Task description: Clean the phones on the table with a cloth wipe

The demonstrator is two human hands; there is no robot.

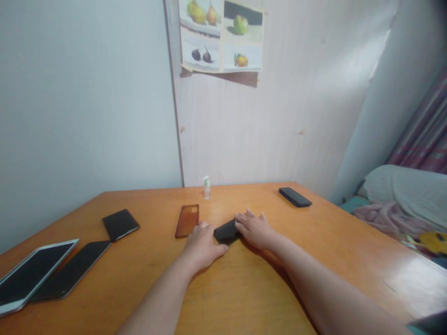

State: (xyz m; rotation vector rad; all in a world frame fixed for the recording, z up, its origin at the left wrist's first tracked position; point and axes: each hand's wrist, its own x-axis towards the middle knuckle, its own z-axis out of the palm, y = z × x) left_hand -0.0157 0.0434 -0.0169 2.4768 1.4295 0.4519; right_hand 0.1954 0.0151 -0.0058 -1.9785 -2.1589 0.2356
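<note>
A dark smartphone lies at a slant on the wooden table in front of me, its right end partly covered by fingers. My left hand holds its left end, thumb along the near side and fingers bent at the far corner. At the other end, my right hand grips the phone with its nearest fingers, while its other fingers spread past the edge. Just beyond my left hand lies a brown see-through phone case with a camera cut-out; the fingers come close to its lower right corner.
On the table's left are a white-framed tablet, a long dark device and a small black tablet-like device. A clear pump bottle stands at the back. Far right lies a dark phone-shaped object. Bedding is beyond the right edge.
</note>
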